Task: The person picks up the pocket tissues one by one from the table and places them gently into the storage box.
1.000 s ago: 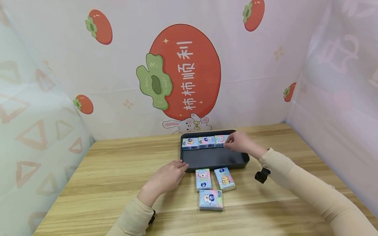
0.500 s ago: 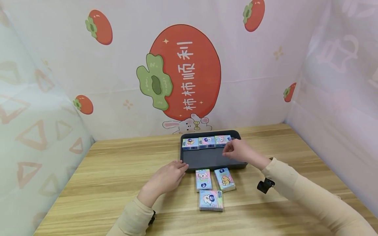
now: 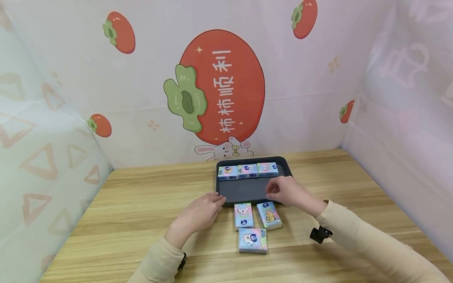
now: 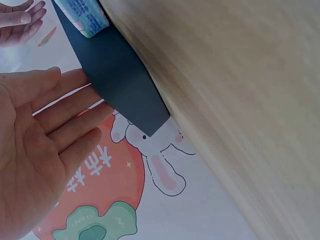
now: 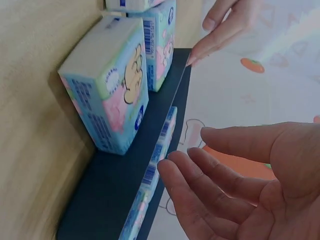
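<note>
A dark grey tray [image 3: 244,192] lies on the table with a row of three tissue packs along its back wall: a left pack [image 3: 228,173], a middle pack [image 3: 247,170] and a right pack [image 3: 267,169]. My left hand [image 3: 199,212] rests its straight fingertips on the tray's front left corner; the left wrist view shows the fingers [image 4: 70,110] extended at the tray wall. Over the tray's right part hovers my right hand [image 3: 288,191], nothing between its loosely bent fingers [image 5: 215,187]. In front of the tray lie three more packs: one upright [image 3: 244,215], one slanted [image 3: 269,215], one sideways [image 3: 253,240].
The wooden table [image 3: 141,204] reaches back to a white cloth backdrop [image 3: 141,78] printed with red persimmons and a rabbit. Cloth walls stand at both sides. A dark camera [image 3: 321,234] is strapped at the right wrist.
My right hand has let go of the right pack in the back row and moved toward the tray's front edge. The left hand has stayed put.
</note>
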`<action>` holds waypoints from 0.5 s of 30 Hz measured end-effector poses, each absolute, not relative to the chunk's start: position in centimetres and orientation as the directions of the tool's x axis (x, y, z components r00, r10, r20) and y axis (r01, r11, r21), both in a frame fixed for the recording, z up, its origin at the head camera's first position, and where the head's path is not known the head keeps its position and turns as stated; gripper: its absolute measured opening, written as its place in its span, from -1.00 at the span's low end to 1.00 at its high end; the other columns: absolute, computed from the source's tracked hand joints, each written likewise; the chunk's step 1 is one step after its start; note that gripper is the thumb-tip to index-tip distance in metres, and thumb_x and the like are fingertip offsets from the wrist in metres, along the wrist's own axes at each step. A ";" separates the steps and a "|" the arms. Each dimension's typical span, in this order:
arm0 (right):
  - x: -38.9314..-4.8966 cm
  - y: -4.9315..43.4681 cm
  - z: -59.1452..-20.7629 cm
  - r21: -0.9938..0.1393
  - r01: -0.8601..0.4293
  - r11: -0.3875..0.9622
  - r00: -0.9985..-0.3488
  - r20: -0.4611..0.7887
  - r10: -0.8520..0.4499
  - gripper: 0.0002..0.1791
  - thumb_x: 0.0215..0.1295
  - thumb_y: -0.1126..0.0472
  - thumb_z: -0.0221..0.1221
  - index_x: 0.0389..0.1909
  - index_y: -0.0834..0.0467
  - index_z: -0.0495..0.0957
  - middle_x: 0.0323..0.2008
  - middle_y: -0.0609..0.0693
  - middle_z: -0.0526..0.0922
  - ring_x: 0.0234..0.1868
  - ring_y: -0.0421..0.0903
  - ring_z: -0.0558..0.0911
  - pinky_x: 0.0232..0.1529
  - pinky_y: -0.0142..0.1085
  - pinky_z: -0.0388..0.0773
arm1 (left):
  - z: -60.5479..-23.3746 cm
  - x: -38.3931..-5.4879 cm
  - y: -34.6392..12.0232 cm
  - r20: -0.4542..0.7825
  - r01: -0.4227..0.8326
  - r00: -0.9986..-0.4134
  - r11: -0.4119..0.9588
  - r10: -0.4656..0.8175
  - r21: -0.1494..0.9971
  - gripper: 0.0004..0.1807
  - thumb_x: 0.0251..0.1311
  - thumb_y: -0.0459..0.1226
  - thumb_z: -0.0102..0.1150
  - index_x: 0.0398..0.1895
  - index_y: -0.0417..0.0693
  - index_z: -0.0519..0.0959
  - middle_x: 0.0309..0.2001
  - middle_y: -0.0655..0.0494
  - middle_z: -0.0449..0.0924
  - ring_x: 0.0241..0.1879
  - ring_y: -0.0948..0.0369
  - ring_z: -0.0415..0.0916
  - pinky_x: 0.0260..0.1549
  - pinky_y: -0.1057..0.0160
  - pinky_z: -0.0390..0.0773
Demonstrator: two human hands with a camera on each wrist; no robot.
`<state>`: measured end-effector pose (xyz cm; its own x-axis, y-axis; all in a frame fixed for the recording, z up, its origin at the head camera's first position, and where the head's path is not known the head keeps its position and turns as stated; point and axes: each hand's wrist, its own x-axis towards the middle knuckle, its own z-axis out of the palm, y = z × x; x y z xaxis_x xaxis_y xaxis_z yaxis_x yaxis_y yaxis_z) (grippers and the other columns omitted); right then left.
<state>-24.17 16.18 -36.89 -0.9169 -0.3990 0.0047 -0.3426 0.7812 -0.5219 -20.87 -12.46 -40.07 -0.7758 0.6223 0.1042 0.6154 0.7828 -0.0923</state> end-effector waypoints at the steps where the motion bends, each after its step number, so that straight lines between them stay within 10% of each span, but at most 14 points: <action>1: -24.0 16.1 -37.0 -0.522 -0.341 0.782 -0.918 0.004 -0.398 -0.93 0.15 0.23 0.29 -0.35 0.12 0.63 -0.47 -0.12 0.63 -0.43 -0.26 0.56 -0.39 -0.40 0.58 | -40.1 -20.9 -12.5 0.104 0.615 -0.776 0.783 0.622 -0.092 -0.64 0.34 -0.23 0.03 0.13 -0.15 0.55 0.13 -0.06 0.56 0.19 0.06 0.47 0.26 0.09 0.43; 15: -22.0 15.9 -38.4 -0.465 -0.355 0.811 -0.922 0.029 -0.387 -0.90 0.10 0.32 0.30 -0.33 0.15 0.64 -0.48 -0.13 0.62 -0.45 -0.28 0.54 -0.40 -0.38 0.58 | -40.0 -20.9 -12.3 0.108 0.611 -0.782 0.789 0.614 -0.060 -0.65 0.34 -0.24 0.03 0.12 -0.17 0.55 0.13 -0.08 0.56 0.19 0.03 0.47 0.25 0.06 0.44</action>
<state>-22.03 15.94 -38.35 -0.9218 -0.3867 0.0289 -0.3548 0.8109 -0.4654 -20.86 -12.31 -40.00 -0.7822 0.6136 0.1078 0.6110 0.7894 -0.0596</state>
